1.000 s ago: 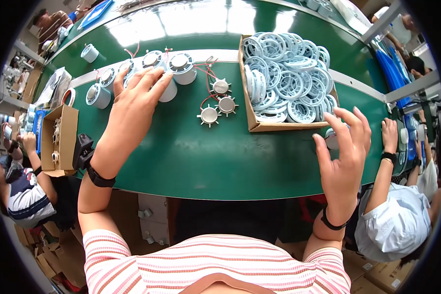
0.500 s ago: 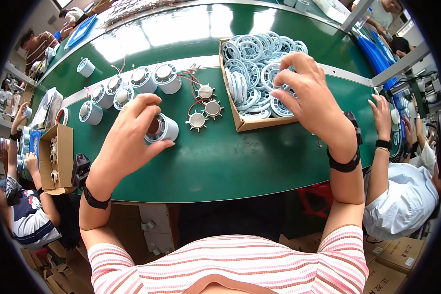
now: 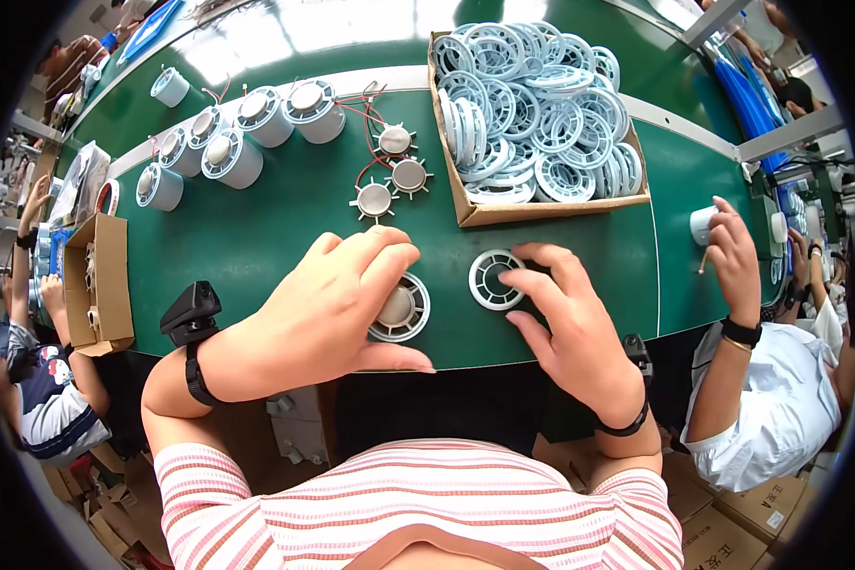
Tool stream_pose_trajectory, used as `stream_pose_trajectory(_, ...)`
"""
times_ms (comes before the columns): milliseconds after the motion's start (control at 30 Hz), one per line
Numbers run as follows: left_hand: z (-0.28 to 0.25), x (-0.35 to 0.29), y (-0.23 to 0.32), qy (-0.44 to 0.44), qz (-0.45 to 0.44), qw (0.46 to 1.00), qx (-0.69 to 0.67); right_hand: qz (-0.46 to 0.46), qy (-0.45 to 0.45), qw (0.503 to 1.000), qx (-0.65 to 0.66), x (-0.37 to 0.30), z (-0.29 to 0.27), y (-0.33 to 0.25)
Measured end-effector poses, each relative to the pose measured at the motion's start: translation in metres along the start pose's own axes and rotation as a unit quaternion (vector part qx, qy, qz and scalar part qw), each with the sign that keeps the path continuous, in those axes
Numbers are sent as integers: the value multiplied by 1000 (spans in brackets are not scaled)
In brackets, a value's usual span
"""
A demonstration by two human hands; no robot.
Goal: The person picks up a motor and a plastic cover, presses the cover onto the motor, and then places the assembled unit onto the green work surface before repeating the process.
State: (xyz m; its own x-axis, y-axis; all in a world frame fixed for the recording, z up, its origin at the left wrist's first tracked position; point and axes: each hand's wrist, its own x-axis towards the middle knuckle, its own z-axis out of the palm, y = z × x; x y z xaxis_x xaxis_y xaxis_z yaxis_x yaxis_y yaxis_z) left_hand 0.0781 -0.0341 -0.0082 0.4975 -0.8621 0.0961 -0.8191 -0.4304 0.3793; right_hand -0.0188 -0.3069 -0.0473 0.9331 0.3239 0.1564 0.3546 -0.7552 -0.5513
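And here is the pale blue ring (image 3: 474,281), spoked and round, near the front edge of the desk (image 3: 256,256), pinched by the right hand (image 3: 572,332), its index finger over the spokes and thumb at the rim! Just to its left, a round piece with a grey middle (image 3: 399,309) sits partly hidden under the left hand (image 3: 337,299); the fingers curve over it with the thumb stretched out below, and how firmly they grip, I cannot tell. Beyond the hands come three grey discs with little spikes (image 3: 395,140), bunched together, red wires (image 3: 359,166) trailing among them. Behind and to the right, an open cardboard box (image 3: 556,213) is heaped with more rings (image 3: 546,123). Over on the left, six pale blue cups (image 3: 232,161) cluster with grey tops up, and a lone cup (image 3: 170,87) leans farther back! At far left stands a smaller box (image 3: 114,275), and out right a co-worker's hand (image 3: 731,247) holds another cup (image 3: 702,225)
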Motion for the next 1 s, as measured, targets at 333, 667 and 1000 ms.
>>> stream_pose_trajectory(333, -6, 11, -5, -190, -144, 923, -301, 69, 114, 991, 6, 1, 24, -23)
stream_pose_trajectory(667, 17, 5, -12, -64, -41, 960, -270, 96, 106, 990, 15, -3, 35, -24)
stream_pose_trajectory(1000, 25, 8, 0, -137, -161, 882, -421, 105, 192, 964, 149, -7, 10, -22)
